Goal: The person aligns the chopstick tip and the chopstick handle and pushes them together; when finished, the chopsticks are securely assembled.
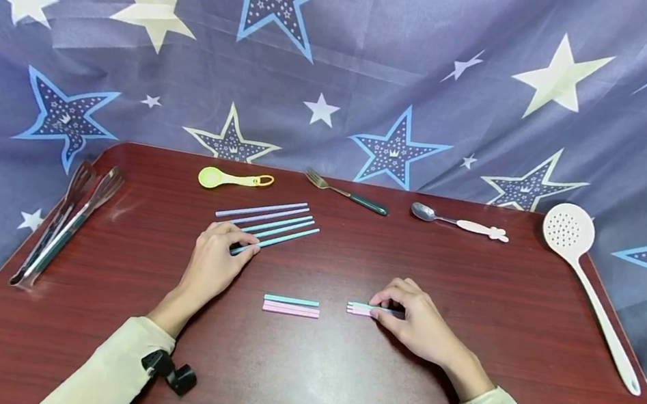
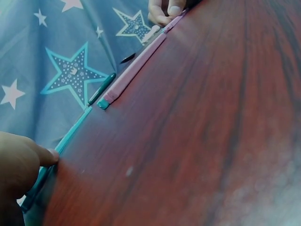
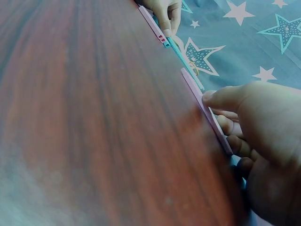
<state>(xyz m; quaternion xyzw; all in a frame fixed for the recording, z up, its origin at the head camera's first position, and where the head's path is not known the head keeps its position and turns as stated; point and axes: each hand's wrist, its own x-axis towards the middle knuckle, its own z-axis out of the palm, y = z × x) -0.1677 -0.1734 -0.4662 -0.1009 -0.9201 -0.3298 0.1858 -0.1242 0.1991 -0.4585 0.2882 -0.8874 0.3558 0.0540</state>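
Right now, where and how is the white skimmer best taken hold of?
Likely by the middle of its slim handle, coming from above and from its left, where the right hand is nearer: it lies flat, broad holed head at the far end, handle slanting toward the near right.

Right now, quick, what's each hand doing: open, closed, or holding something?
Left hand: closed, pinching the nearest teal stick by its near end.
Right hand: closed, pinching pink and teal sticks.
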